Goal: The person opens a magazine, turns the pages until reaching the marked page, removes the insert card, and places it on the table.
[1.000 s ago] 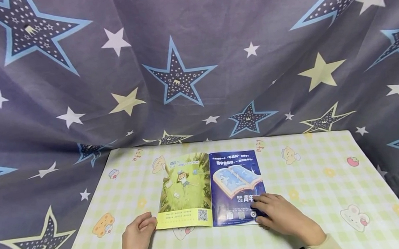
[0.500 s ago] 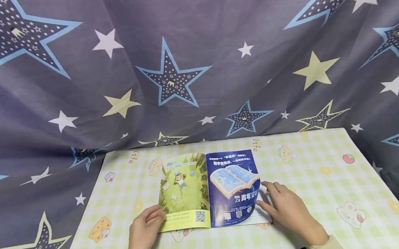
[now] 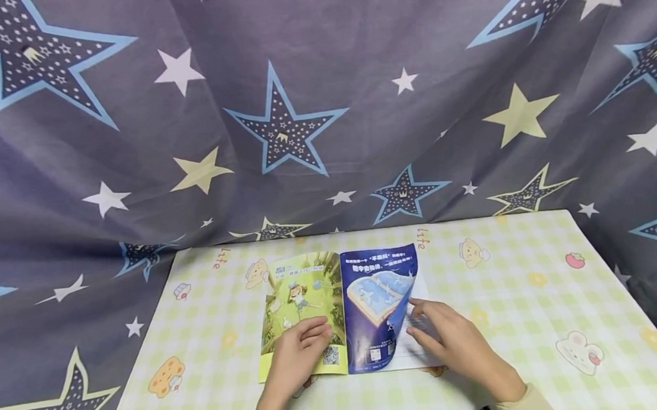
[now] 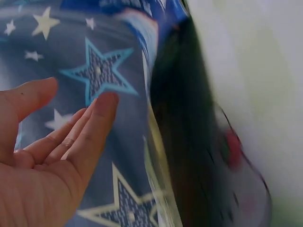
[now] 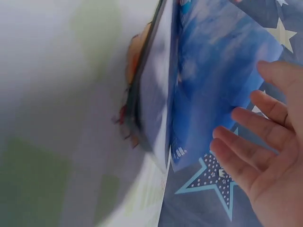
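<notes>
Left hand [image 3: 301, 349] loose, unpinched, over green page [image 3: 311, 301], lower centre of frame; right hand [image 3: 445, 334] spread beside blue page [image 3: 370, 330]. Latter part-lifted; turn judged unfinished.

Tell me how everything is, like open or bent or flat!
Magazine, open.
Blue page, lifted and curled.
Green page, partly hidden.
Left hand, fingers loosely bent, holding nothing.
Right hand, fingers apart.
Tablecloth, spread flat.
Curtain, hanging, creased.

Head cam: bright, fairly sharp. Wrist cams: blurry; tablecloth [image 5: 42, 113] pt. shadowed, OOF.
</notes>
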A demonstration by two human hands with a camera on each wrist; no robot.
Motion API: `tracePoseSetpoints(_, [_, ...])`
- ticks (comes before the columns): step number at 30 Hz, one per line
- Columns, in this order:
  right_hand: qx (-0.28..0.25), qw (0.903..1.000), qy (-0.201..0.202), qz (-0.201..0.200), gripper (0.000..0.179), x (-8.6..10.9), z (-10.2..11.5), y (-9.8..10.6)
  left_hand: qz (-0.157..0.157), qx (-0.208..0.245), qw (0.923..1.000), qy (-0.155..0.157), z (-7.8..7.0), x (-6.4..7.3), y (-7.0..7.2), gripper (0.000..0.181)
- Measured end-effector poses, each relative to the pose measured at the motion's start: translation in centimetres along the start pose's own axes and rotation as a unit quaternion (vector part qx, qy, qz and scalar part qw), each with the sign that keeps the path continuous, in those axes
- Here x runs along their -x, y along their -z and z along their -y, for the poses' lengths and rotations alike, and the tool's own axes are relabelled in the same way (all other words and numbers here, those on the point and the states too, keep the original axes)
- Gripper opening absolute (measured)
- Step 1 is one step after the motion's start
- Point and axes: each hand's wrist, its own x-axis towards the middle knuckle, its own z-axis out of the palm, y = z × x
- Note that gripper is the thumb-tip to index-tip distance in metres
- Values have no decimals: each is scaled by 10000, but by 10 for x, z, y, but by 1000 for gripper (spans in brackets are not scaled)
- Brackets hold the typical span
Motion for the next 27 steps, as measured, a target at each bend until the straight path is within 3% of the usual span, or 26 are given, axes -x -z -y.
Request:
tracePoseSetpoints(7, [-425,9976,530,128,22,-9,7,-5,610,800,9945,-297,-17,-12,-26,51])
tracePoseSetpoints(15, [-871,9925,743,422,18,-16,15,-13,873,1546,9840,-136,-25,-16,-46,44])
tracePoseSetpoints(22, [-1132,9888,833,511,17,-18,20,-14,676,1094,9909,-395,-20,-22,-51,33])
tracePoseSetpoints(27, [-1096,9887,766,676,21,-18,20,-13,496,997,9930,-401,-16,-24,-46,28])
